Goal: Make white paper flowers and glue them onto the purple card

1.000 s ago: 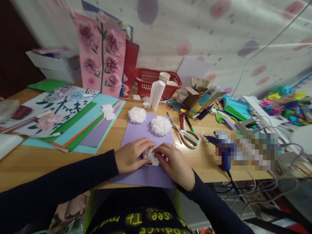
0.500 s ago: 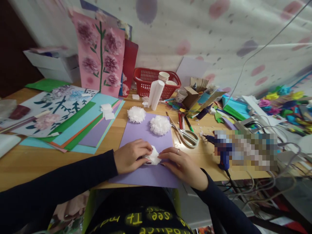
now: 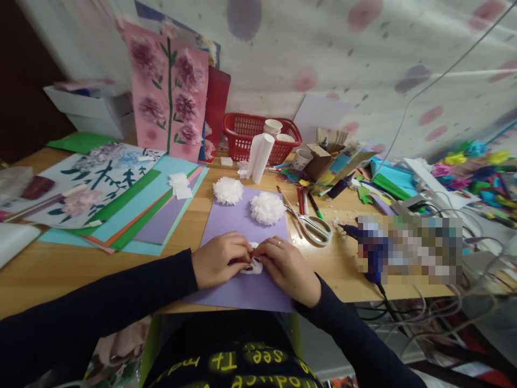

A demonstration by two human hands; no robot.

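A small piece of white tissue paper [image 3: 252, 267] lies over the lower part of a purple sheet [image 3: 234, 297], partly covered by my fingers. My left hand [image 3: 222, 260] is closed on its left side, thumb and fingers pinching it. From the right, my right hand [image 3: 288, 268] has its fingertips closed on the same white paper, touching my left fingertips. Two fluffy white paper flowers stand at the top of the purple sheet, one [image 3: 228, 191] at its left corner and another [image 3: 267, 208] to the right.
Scissors [image 3: 317, 230], pens and a blue glue gun [image 3: 374, 253] lie to the right. Behind are a white paper roll [image 3: 260, 158] and a red basket [image 3: 242, 140]. Coloured sheets [image 3: 133, 215] are spread at left. A pink flower picture [image 3: 155, 91] stands behind them.
My right hand has moved left and inward, its fingertips now meeting those of my left hand over the white paper. Less of the paper shows. The view has shifted slightly.
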